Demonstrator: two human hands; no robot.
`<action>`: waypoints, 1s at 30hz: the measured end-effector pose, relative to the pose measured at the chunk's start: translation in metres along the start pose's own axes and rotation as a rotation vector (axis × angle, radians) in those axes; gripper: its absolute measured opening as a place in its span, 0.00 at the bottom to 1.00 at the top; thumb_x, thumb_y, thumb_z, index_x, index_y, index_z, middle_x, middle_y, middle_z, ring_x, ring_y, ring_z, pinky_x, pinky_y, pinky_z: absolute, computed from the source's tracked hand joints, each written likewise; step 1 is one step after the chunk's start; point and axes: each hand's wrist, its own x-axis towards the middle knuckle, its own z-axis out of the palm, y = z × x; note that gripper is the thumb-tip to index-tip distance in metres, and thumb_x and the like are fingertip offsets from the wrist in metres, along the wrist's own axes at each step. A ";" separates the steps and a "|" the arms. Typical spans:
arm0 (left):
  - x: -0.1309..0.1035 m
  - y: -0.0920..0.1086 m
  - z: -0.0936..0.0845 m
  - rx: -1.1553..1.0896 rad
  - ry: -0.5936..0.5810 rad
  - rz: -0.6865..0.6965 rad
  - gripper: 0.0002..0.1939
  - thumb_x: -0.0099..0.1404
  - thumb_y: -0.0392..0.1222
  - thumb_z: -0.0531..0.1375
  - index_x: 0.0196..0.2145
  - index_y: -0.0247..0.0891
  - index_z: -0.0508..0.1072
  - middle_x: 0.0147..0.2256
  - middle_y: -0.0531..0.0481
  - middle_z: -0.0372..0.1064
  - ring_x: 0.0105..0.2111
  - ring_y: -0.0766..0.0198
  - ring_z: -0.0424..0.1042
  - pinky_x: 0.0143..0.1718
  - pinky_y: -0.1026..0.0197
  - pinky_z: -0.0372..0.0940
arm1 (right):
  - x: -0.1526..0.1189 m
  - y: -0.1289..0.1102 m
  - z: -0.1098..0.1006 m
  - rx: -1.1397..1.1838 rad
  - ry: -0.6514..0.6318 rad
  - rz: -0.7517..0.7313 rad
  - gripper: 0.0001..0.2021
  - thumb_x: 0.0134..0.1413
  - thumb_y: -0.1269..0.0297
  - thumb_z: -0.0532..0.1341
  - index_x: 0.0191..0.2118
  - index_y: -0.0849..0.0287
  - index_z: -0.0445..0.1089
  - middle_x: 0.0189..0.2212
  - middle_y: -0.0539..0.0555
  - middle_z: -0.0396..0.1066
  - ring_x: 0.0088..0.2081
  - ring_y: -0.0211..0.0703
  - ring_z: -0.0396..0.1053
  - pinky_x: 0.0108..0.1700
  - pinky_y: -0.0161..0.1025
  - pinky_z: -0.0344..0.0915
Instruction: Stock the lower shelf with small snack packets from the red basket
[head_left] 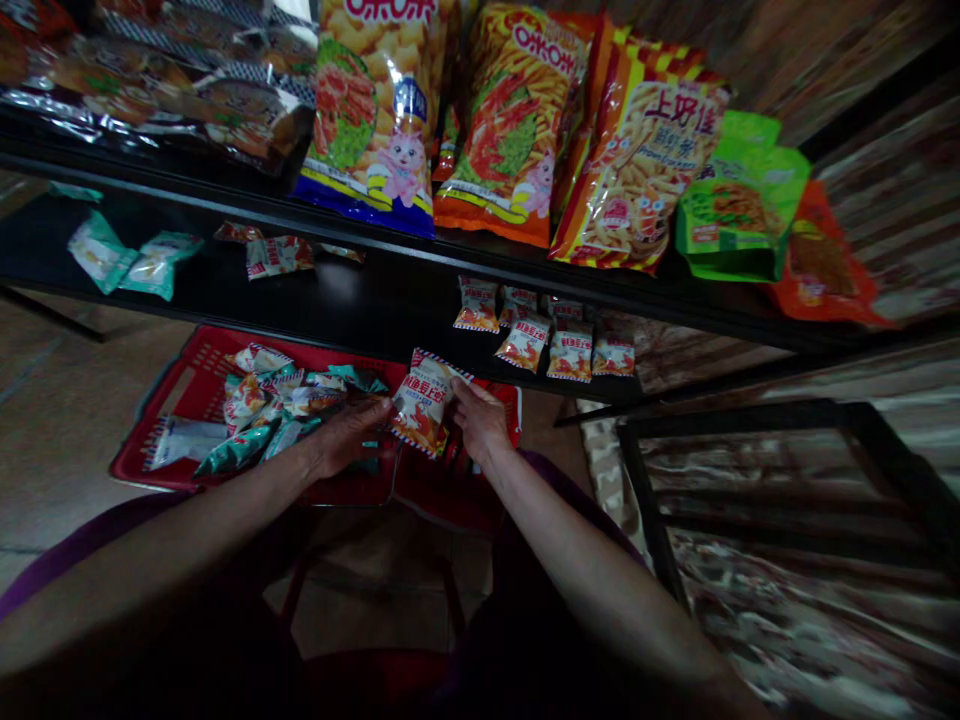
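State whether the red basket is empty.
Not empty: several small snack packets lie in the left part of the red basket.

Snack packets (244, 402) lie in a basket (174, 395) before the lower shelf (375, 315). Above the basket, one packet (421, 403) is between the left hand (351, 437) and right hand (481, 422). Other packets (527, 342) lie along the lower shelf, left and right; bags (375, 110) rest on the upper shelf (240, 218) above it.
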 end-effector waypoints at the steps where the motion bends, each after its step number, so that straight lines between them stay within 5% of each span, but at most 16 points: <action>1: -0.002 -0.007 0.003 -0.047 -0.014 -0.033 0.20 0.54 0.52 0.64 0.41 0.39 0.72 0.45 0.42 0.71 0.45 0.55 0.70 0.45 0.51 0.64 | 0.000 -0.002 0.000 0.023 0.022 -0.019 0.15 0.28 0.57 0.72 0.25 0.59 0.72 0.21 0.47 0.72 0.21 0.33 0.64 0.23 0.32 0.58; 8: -0.003 -0.042 0.029 -0.173 0.071 -0.016 0.08 0.55 0.41 0.65 0.30 0.33 0.73 0.33 0.44 0.74 0.36 0.61 0.74 0.45 0.57 0.65 | -0.003 0.005 0.004 0.054 0.009 -0.040 0.13 0.29 0.59 0.71 0.24 0.60 0.72 0.19 0.45 0.70 0.20 0.29 0.62 0.23 0.30 0.57; 14: 0.003 -0.035 0.029 -0.185 0.069 0.073 0.10 0.50 0.38 0.68 0.31 0.33 0.75 0.32 0.47 0.74 0.32 0.65 0.72 0.39 0.60 0.67 | -0.004 -0.005 0.002 0.020 -0.021 -0.047 0.14 0.29 0.60 0.71 0.26 0.60 0.73 0.24 0.48 0.74 0.25 0.35 0.69 0.29 0.33 0.64; 20: -0.002 -0.026 0.030 -0.224 0.104 0.031 0.07 0.46 0.34 0.69 0.22 0.32 0.74 0.27 0.51 0.72 0.31 0.68 0.71 0.37 0.64 0.67 | 0.001 -0.014 -0.005 -0.065 -0.037 -0.055 0.12 0.32 0.59 0.70 0.25 0.59 0.71 0.23 0.49 0.73 0.26 0.37 0.68 0.30 0.36 0.65; 30: 0.007 -0.033 0.026 -0.223 0.179 0.191 0.12 0.42 0.38 0.71 0.25 0.34 0.74 0.28 0.52 0.73 0.31 0.66 0.71 0.39 0.61 0.66 | -0.013 0.008 -0.002 -0.108 -0.396 0.268 0.20 0.32 0.62 0.72 0.37 0.53 0.68 0.35 0.48 0.76 0.32 0.39 0.72 0.36 0.39 0.65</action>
